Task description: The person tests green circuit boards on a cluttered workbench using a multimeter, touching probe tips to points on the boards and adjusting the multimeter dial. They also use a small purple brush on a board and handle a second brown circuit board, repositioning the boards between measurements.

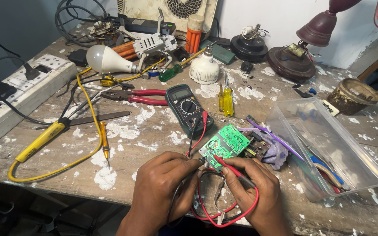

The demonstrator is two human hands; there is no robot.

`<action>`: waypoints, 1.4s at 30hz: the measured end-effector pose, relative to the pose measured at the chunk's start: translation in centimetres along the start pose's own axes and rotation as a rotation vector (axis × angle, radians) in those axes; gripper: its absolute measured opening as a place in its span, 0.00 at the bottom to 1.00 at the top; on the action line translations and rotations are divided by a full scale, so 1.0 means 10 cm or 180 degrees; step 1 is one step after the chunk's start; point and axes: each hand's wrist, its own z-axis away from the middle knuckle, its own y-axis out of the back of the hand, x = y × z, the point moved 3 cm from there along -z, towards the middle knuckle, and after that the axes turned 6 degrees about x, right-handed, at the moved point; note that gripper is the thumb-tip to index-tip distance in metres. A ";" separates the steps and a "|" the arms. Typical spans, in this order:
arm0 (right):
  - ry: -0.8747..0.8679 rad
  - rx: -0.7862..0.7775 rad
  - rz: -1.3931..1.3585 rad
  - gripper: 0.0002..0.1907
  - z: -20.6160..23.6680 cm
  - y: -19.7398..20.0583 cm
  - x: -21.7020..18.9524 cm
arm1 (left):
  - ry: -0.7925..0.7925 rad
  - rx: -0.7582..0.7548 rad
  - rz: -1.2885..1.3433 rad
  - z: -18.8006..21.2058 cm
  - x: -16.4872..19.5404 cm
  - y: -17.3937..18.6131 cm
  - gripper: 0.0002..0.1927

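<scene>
A green circuit board (pixel 226 144) lies tilted near the front of the worn wooden bench (pixel 154 131). My left hand (pixel 160 192) grips a black test probe whose tip touches the board's near edge. My right hand (pixel 259 192) grips a red test probe (pixel 228 165), its tip resting on the board. Red and black leads loop under my hands and run up to a dark multimeter (pixel 188 105) lying just behind the board.
A clear plastic box (pixel 329 148) of tools sits right. Red-handled pliers (pixel 138 96), yellow screwdrivers (pixel 227 100), a yellow soldering iron (pixel 42 140), white bulbs (pixel 106 59), a power strip (pixel 18 91) at left, and a maroon lamp (pixel 302 48) at back crowd the bench.
</scene>
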 end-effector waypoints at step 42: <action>0.0032 -0.0078 -0.0067 0.11 -0.01 -0.02 0.02 | 0.0113 0.0120 -0.0121 -0.02 -0.01 -0.02 0.12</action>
